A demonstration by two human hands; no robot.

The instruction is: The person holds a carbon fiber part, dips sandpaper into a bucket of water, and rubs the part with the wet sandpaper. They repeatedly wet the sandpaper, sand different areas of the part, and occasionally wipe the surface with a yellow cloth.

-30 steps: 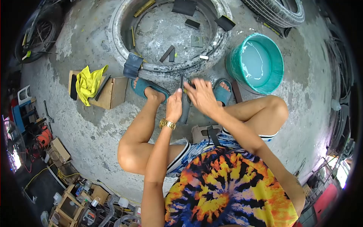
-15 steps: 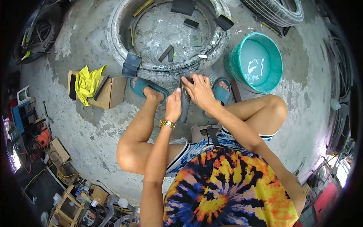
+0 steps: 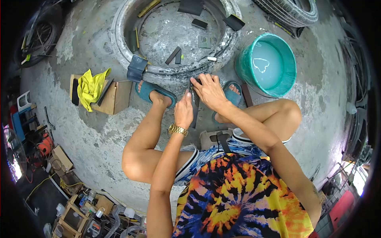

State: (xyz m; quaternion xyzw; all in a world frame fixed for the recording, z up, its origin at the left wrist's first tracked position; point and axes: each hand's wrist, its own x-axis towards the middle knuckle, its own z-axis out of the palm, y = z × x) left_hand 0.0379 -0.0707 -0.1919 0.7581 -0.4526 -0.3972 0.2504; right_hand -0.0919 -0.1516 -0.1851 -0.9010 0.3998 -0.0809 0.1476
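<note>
Between my feet, my left hand [image 3: 184, 110] is closed on a long dark-grey strip [image 3: 194, 118], its thumb pointing up along the strip. The strip points away from me, its near end below my hands. My right hand [image 3: 209, 92] is bent over the far end, fingers curled on a small dark piece at the strip; its kind is mostly hidden by the fingers. Just beyond my hands lies a big tire [image 3: 174, 75], smeared whitish, flat on the floor. A dark bent sheet [image 3: 137, 68] hangs over its near left rim.
A teal bucket [image 3: 246, 67] of cloudy liquid stands at right. Inside the tire lie a dark block [image 3: 199, 24] and several dark pieces. A white stick [image 3: 212, 58] rests on its rim. At left, a yellow cloth [image 3: 90, 89] covers part of a wooden box [image 3: 119, 99]. Another tire [image 3: 291, 14] lies top right.
My right hand has shifted slightly up and left along the strip's far end. The strip's near part shows narrower beside my left hand. The reflection in the bucket has changed shape.
</note>
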